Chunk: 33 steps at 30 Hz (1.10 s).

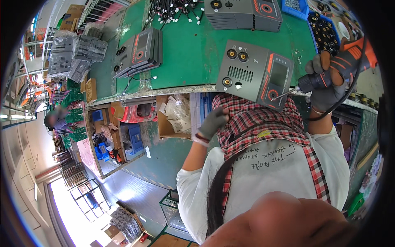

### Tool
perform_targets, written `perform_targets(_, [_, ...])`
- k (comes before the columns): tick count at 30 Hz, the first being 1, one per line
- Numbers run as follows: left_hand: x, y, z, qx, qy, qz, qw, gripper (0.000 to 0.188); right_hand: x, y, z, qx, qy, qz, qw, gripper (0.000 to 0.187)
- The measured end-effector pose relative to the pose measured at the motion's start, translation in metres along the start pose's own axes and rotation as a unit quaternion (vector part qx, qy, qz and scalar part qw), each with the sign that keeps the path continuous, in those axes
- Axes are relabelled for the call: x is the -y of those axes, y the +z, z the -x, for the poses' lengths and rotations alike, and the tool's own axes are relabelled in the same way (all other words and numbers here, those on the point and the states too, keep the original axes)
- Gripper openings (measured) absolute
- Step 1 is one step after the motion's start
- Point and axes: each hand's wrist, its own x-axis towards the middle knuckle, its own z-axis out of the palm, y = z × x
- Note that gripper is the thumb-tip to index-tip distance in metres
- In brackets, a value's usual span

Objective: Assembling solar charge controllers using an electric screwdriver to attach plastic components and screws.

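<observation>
A dark grey metal panel (249,68) lies on the near edge of the green bench, partly overhanging my lap. It carries brass-centred black sockets, a slotted vent, a screen and a round dial with orange markings. My right hand (327,90), in a grey glove, is wrapped round an orange and black power screwdriver (352,57). Its long thin bit points left across the panel, with the tip beside the dial. My left hand (214,122), also gloved, hovers in front of the bench by my checked apron (263,119). Its fingers are curled; whatever they may hold is hidden.
Stacked panels stand at the back (247,18) and left (142,53) of the bench. Bundled wires (175,10) lie at the far edge. Blue bins of screws (295,8) and black sockets (323,33) are at right. Below sits an open carton (164,131).
</observation>
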Motion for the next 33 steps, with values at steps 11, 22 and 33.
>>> perform_targets(11, [-0.022, 0.058, -0.050, -0.039, 0.202, 0.475, 0.856, 0.036, 0.000, -0.005, 0.008, 0.013, -0.015, 0.018, 1.000, 0.067])
perform_targets(22, [0.044, 0.036, -0.044, 0.010, 0.209, 0.497, 0.842, 0.021, -0.010, -0.001, 0.004, 0.031, 0.025, 0.009, 0.999, 0.022])
perform_targets(33, [0.016, 0.037, -0.073, -0.026, 0.208, 0.452, 0.867, 0.023, -0.025, 0.002, 0.001, 0.017, 0.102, 0.008, 0.995, 0.028])
